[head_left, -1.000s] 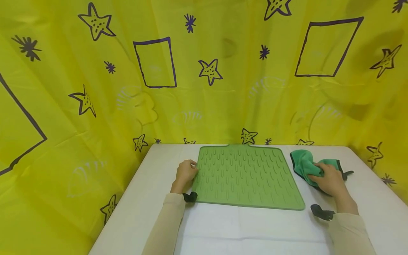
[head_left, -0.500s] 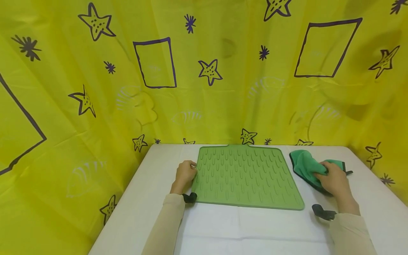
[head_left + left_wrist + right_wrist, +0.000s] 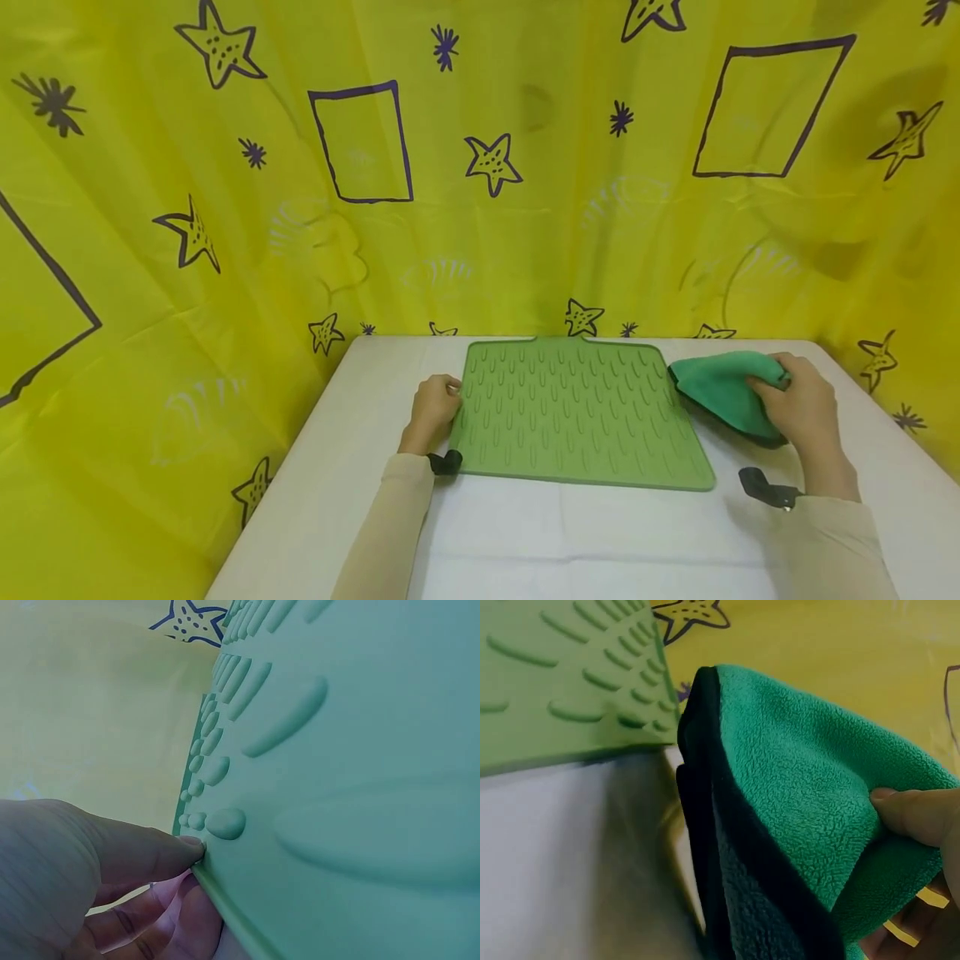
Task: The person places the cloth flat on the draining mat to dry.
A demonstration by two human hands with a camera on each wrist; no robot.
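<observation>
At the white table, arms outstretched, left hand pinches green mat, right hand pinches cloth.

The right grip pinches a fold of dark-edged green cloth, close by the ridged mat, starry yellow curtain behind!

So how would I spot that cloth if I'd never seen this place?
Find the white table in front of the yellow backdrop. To the right of the large green mat there, the person's right hand pinches the cloth. Unlike the ridged mat, it is fuzzy, deeper green and edged with dark trim.
</observation>
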